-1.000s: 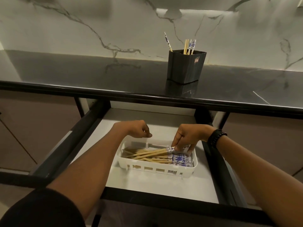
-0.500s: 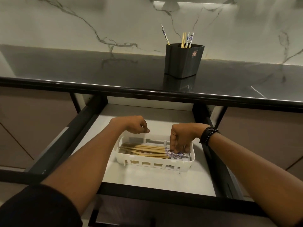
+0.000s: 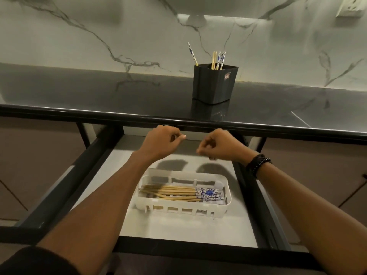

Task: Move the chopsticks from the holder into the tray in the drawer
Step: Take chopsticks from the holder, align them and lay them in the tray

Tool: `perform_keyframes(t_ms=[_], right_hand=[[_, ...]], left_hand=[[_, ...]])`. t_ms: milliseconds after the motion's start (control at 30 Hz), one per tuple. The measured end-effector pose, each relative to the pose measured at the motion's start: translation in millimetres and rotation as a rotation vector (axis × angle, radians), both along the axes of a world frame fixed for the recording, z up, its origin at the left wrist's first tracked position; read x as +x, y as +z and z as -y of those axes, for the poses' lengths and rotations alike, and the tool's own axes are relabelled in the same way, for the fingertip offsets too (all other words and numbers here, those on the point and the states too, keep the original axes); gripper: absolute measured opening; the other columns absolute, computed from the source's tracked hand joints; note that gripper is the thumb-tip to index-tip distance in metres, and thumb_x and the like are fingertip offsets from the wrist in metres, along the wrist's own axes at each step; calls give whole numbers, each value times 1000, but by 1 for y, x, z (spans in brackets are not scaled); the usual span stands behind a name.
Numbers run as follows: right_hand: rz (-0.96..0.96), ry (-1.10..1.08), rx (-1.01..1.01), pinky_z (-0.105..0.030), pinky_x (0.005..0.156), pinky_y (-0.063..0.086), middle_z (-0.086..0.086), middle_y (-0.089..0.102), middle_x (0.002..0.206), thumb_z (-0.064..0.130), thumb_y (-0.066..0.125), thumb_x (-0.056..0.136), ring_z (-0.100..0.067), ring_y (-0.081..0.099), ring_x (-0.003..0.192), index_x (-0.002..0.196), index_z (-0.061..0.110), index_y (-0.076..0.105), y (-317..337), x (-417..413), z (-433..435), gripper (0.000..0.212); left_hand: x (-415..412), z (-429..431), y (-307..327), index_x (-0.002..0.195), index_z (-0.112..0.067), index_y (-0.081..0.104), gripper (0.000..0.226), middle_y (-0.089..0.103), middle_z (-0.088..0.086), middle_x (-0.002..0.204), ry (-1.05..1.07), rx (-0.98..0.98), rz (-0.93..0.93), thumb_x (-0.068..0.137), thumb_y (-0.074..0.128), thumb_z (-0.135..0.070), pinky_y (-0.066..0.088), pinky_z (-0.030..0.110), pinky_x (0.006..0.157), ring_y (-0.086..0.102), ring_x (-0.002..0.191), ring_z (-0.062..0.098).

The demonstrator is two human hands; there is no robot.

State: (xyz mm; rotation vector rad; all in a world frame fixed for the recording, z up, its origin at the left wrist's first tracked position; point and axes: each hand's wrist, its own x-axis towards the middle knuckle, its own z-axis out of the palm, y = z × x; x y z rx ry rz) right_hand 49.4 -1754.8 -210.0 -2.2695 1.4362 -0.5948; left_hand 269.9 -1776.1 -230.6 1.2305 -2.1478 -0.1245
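A black holder stands on the dark countertop with several chopsticks sticking up out of it. In the open drawer below sits a white slotted tray, where several wooden chopsticks with blue-and-white ends lie flat. My left hand and my right hand hover side by side above the back of the drawer, just under the counter's edge. Both have loosely curled fingers and hold nothing.
The black countertop runs the full width in front of a marble wall. Its rounded front edge overhangs the drawer. The drawer's dark side rails flank the tray. A wall socket sits at the top right.
My right hand has let go of the chopsticks in the tray. Both hands have risen from the tray toward the counter's edge. The chopsticks now lie still in the tray.
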Motion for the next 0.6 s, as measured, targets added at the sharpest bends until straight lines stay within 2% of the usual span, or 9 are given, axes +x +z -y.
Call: perform_keyframes(t_ms=[67,133,200,300,367,500,600], right_hand=[[113,-97,-214,-24,63,56,-3,71,69,30,75,84,-11,64,59,80,16,76,8,-5,4,15],[251,-199,-318,-27,67,58,1,73,70,31,75,83,-14,68,65,80,17,76,17,-10,11,15],[335,-268,-391,-27,69,59,1,74,74,30,75,84,-13,70,69,82,15,77,30,-14,21,15],[378,-337,-475,-19,72,57,-1,75,83,26,74,86,-10,70,76,90,12,77,57,-21,42,15],[396,-407,-515,-13,72,53,-2,75,87,25,73,87,-9,68,79,94,11,76,77,-27,61,16],[401,-501,-546,-27,83,55,0,73,92,26,72,86,-12,67,87,98,13,73,107,-31,98,18],[377,-504,-547,-31,87,53,-3,71,98,21,69,88,-17,66,93,102,10,70,124,-28,122,18]], left_hand=[[0,0,4,87,-16,69,25,61,-6,65,33,-108,-76,95,56,-36,43,18,57,56,57,6],[0,2,6,83,-14,67,27,59,-4,62,55,-187,-139,97,54,-34,46,22,56,55,55,7],[-1,4,7,76,-14,61,32,56,-3,58,72,-262,-186,99,51,-33,46,27,52,52,52,10],[-3,8,8,69,-15,55,38,50,-4,56,98,-319,-251,101,46,-32,39,23,50,46,51,8],[-4,13,9,69,-16,52,39,48,-4,59,124,-343,-276,102,41,-32,38,25,54,43,55,12],[-2,21,7,82,-16,59,34,52,-3,74,211,-377,-227,101,36,-33,33,28,68,41,71,15],[-1,26,3,90,-19,63,36,58,-2,88,273,-357,-192,99,34,-37,36,31,75,48,84,18]])
